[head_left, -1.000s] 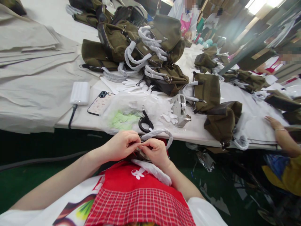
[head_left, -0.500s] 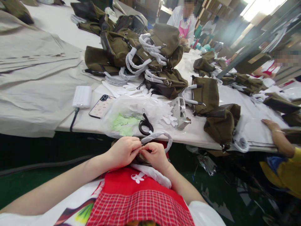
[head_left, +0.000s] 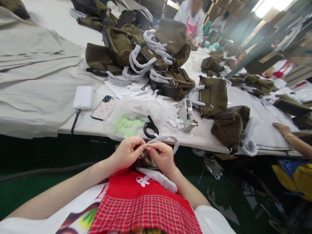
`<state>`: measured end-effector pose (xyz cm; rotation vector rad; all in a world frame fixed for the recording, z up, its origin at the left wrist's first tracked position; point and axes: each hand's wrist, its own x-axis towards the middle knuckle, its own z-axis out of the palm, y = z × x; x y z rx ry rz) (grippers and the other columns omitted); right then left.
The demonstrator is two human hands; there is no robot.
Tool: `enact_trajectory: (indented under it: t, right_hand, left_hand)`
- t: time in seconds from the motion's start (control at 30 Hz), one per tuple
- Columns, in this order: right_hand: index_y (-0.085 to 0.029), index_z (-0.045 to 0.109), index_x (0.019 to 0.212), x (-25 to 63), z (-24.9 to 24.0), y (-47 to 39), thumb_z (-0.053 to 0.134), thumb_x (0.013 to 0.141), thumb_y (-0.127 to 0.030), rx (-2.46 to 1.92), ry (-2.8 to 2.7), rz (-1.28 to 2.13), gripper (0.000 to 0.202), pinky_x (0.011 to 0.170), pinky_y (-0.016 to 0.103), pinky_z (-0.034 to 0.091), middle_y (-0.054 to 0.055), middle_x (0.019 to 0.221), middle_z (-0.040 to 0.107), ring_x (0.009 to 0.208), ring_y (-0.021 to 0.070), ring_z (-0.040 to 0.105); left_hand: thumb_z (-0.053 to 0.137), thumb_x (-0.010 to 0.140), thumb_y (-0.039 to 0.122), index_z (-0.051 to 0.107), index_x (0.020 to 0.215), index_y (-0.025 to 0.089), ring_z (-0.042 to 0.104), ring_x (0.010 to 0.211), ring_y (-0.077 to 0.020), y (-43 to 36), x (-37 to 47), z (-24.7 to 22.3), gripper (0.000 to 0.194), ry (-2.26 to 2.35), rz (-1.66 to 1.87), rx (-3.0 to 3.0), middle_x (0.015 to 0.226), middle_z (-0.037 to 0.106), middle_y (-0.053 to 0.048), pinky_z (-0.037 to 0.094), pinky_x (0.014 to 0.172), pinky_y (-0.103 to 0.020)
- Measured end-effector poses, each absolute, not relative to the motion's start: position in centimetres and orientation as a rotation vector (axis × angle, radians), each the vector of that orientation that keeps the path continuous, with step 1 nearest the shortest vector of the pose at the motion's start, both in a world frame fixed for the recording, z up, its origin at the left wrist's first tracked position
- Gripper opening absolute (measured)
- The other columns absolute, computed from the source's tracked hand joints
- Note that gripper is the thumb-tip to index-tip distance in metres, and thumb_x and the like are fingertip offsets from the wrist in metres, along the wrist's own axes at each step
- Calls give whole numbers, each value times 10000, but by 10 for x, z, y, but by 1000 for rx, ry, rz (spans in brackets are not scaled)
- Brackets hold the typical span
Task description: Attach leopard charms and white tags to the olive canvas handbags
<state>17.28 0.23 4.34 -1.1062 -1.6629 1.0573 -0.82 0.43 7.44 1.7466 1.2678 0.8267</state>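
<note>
A white-covered table (head_left: 85, 126) carries a heap of olive handbags (head_left: 119, 42) toward its far side. Below the near edge, another handbag (head_left: 149, 161) sits close against a red apron (head_left: 143, 208), its wrapped handle (head_left: 168, 136) arching up at that edge. The fingers of the left hand (head_left: 130, 151) and right hand (head_left: 163, 157) are pinched together above it; what lies between is too small to tell. With no tabletop visible beneath it, the handbag could slide if tipped. The handle could snag the coiled black strap (head_left: 151, 128) by the near edge; any tiny piece, if loosely gripped, might drop.
</note>
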Motion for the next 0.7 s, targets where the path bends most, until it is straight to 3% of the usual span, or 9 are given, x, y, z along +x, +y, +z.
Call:
enact_trajectory:
  t: [0.2,0.5,0.7]
  right_hand:
    - [-222,743,779,168,36,3,726,810,-312,-1091,-1441,1172,96,689,316,534,33,737,727,684,175,658]
    - [-216,730,764,164,36,5,717,805,-327,-1094,-1405,1223,119,705,318,535,34,752,726,694,173,653]
    - [-202,726,829,177,42,1,633,870,-329,-1217,-1580,1073,163,668,287,511,42,781,721,693,169,642]
  left_hand:
    - [533,873,330,635,671,163,564,620,-135,5,-4,75,281,1255,898,1663,634,632,-12,433,606,-233]
    - [556,867,405,626,685,160,567,586,-138,-2,1,74,314,1222,913,1461,610,619,-14,456,562,-230]
    - [407,892,598,665,913,160,591,588,-152,48,-20,58,509,1448,788,1520,800,702,-64,452,537,-248]
